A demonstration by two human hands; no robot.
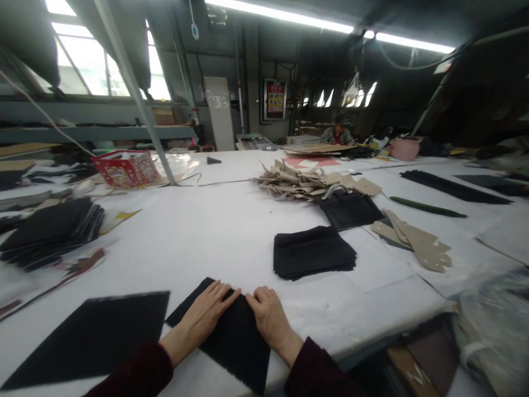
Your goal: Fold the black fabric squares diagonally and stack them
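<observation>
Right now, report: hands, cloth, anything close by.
Left hand flat on black fabric piece. Right hand on same piece, fingers curled, grip unclear. Second black piece lies close left; black fabric stack beyond on white table.

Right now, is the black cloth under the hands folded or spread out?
Spread out: the black cloth lies flat under the left hand and right hand.

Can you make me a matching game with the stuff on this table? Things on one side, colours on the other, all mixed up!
Things:
1 nearest cloth
2 box
3 tub
4 card shapes

Colours:
A pink
B red
C black
D beige

Pairs: 1-C, 2-B, 3-A, 4-D
</observation>
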